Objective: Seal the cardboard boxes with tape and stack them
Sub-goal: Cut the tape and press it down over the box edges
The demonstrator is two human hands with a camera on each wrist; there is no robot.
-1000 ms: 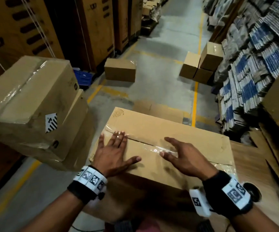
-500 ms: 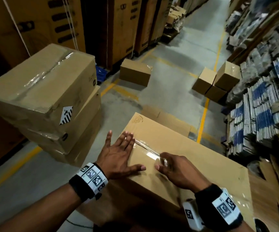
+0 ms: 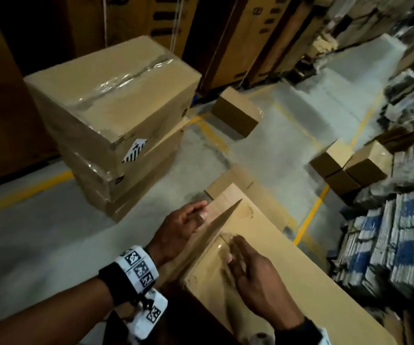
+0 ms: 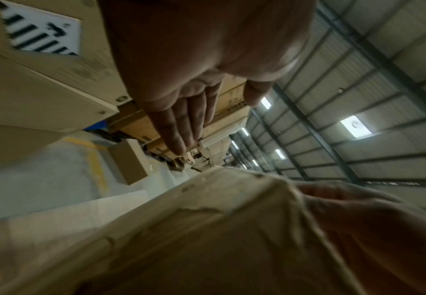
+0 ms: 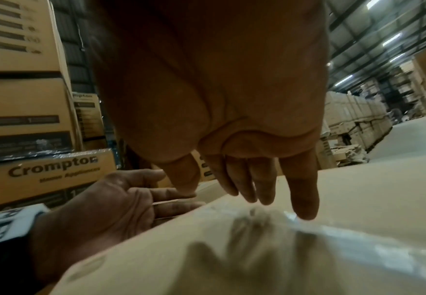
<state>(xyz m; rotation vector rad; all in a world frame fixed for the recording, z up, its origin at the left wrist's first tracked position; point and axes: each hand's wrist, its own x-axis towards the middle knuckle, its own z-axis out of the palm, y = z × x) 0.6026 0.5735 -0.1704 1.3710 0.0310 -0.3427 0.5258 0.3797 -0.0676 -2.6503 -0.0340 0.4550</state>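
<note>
A long cardboard box lies in front of me, with clear tape running along its top seam. My right hand rests flat on the box top, fingers straight over the tape near the left end. My left hand is flat with straight fingers against the box's left end face, just below the top edge. The left wrist view shows the left hand's fingers extended over that end of the box. To the left stands a stack of taped boxes.
Small cardboard boxes sit on the concrete floor ahead and to the right. Tall printed cartons line the back. Bundled flat stock is piled along the right. A flat cardboard sheet lies beyond the box.
My left hand has moved from the box top down onto its left end. The right hand has slid left along the tape. The head view has swung left towards the stack.
</note>
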